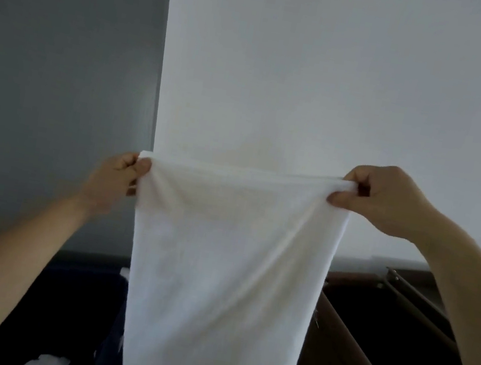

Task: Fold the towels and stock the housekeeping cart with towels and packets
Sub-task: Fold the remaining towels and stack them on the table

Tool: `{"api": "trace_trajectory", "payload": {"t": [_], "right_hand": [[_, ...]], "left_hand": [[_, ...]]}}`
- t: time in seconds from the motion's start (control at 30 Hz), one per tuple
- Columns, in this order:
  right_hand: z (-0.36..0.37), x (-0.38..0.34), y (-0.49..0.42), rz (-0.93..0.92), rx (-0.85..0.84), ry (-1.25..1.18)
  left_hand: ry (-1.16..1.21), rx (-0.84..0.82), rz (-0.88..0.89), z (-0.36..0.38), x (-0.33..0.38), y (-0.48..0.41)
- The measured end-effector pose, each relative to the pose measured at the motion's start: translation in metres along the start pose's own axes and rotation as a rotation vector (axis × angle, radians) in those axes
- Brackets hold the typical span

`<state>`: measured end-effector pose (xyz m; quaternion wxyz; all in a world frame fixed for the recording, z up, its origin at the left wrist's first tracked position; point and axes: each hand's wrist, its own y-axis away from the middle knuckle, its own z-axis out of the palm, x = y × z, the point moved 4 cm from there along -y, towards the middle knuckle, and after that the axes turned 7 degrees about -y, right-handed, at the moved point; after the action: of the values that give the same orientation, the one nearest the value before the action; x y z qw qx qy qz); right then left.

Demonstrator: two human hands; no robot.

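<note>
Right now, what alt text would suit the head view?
A white towel hangs straight down, held up before a pale wall; the left hand and right hand each pinch a top corner. Dark brown furniture stands lower right.

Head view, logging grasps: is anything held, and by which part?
A white towel, hanging: the left hand pinches its top left corner, the right hand its top right corner.

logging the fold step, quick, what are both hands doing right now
Left hand: closed, pinching the top left corner of the white towel.
Right hand: closed, pinching the towel's top right corner.
</note>
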<state>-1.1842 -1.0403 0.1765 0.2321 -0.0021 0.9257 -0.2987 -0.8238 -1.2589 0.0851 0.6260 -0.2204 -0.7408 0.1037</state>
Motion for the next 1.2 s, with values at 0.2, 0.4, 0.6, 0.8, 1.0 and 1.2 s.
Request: {"api": "trace_trajectory", "payload": {"t": [0.2, 0.4, 0.6, 0.8, 1.0, 1.2], "right_hand": [[0.021, 0.015, 0.004, 0.020, 0.182, -0.138], [0.007, 0.030, 0.008, 0.076, 0.333, -0.400], [0.010, 0.053, 0.026, 0.166, 0.091, -0.487], [0.061, 0.054, 0.034, 0.350, 0.042, -0.793], [0.058, 0.037, 0.018, 0.221, 0.402, -0.666], [0.047, 0.041, 0.011, 0.183, 0.471, -0.584]], "left_hand": [[0.240, 0.009, -0.082, 0.007, 0.007, -0.004], [0.123, 0.399, 0.078, 0.021, 0.037, 0.003], [-0.145, 0.420, 0.213, 0.031, 0.032, 0.016], [-0.209, 0.440, 0.186, 0.022, 0.032, 0.014], [-0.178, 0.468, 0.125, 0.016, 0.032, 0.012], [-0.200, 0.453, 0.130, 0.018, 0.025, 0.014]]}}
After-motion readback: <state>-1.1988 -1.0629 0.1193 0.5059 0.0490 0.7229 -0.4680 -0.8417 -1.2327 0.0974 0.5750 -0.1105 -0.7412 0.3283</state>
